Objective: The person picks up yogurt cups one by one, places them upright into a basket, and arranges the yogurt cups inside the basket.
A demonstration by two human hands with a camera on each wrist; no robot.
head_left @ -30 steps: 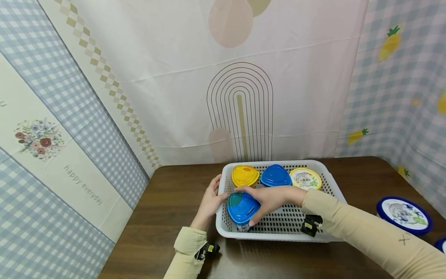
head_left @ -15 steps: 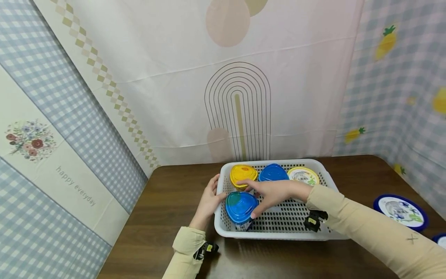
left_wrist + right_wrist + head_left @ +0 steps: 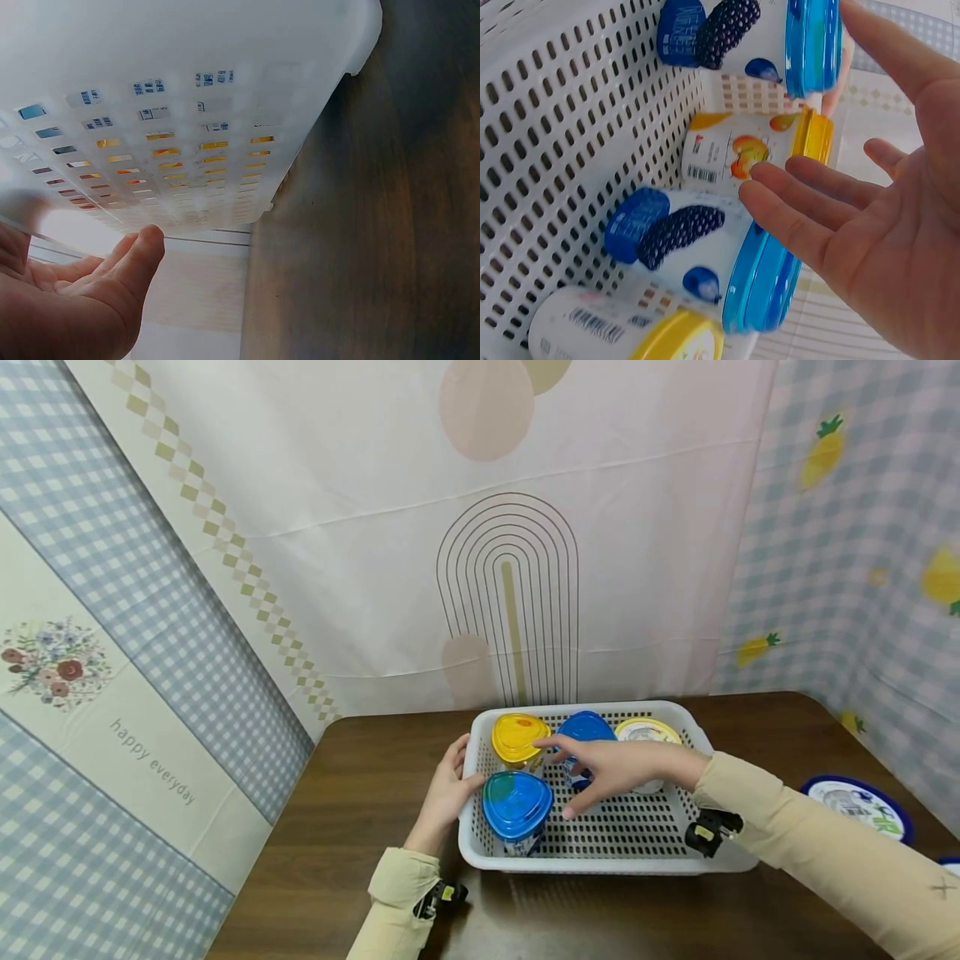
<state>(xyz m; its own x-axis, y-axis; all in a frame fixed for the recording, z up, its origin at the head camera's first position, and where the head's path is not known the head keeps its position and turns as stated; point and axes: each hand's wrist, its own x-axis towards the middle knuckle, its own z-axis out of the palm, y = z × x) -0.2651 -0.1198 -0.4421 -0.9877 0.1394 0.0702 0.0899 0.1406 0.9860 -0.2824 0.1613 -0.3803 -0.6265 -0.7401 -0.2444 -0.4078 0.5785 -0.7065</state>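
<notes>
A white perforated plastic basket [image 3: 600, 865] stands on the table. My left hand [image 3: 447, 792] holds its left rim, thumb over the edge, fingers [image 3: 142, 259] along the outer wall. My right hand [image 3: 622, 767] hovers over the basket with fingers spread, holding nothing. Just left of it stands a blue-lidded plastic jar [image 3: 517, 806] in the front left corner; the right wrist view shows blackberries printed on this jar [image 3: 731, 30]. Behind are a yellow-lidded jar [image 3: 517, 735], a second blue-lidded jar [image 3: 587, 725], partly hidden by my fingers, and a round tub with a yellow-rimmed lid [image 3: 648, 731].
On the table [image 3: 360, 768] right of the basket sits a round tub with a blue-rimmed lid [image 3: 858, 806]. Another blue-rimmed tub [image 3: 951, 864] is cut off at the right edge. A patterned cloth [image 3: 375, 610] hangs behind the table.
My right hand has let go of the front-left blue-lidded jar and moved right, its fingers spreading. The jar stays in the corner. My left hand stays on the basket rim.
</notes>
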